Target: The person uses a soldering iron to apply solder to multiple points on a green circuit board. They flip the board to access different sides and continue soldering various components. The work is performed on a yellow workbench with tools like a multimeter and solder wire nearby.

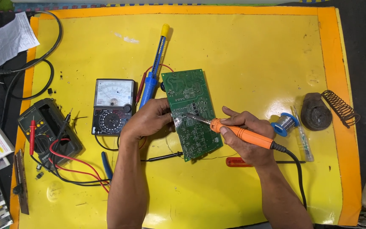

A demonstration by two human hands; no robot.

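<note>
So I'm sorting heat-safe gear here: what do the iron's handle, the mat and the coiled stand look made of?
The soldering iron in the right hand has a smooth orange handle, probably plastic or rubber, with a bare metal tip. The mat is matte yellow with scuffs, likely rubber or vinyl. The coiled stand looks like dull, darkened wire, seemingly metal.

Mat (250,51) lay open top right & front. Analog meter (113,106), desoldering pump (155,63) crowded left; solder spool (285,124), iron stand (316,112) blocked right.

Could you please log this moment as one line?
left hand: steadies green circuit board | right hand: holds orange soldering iron, tip on board | nearby: analog multimeter, solder spool
</note>
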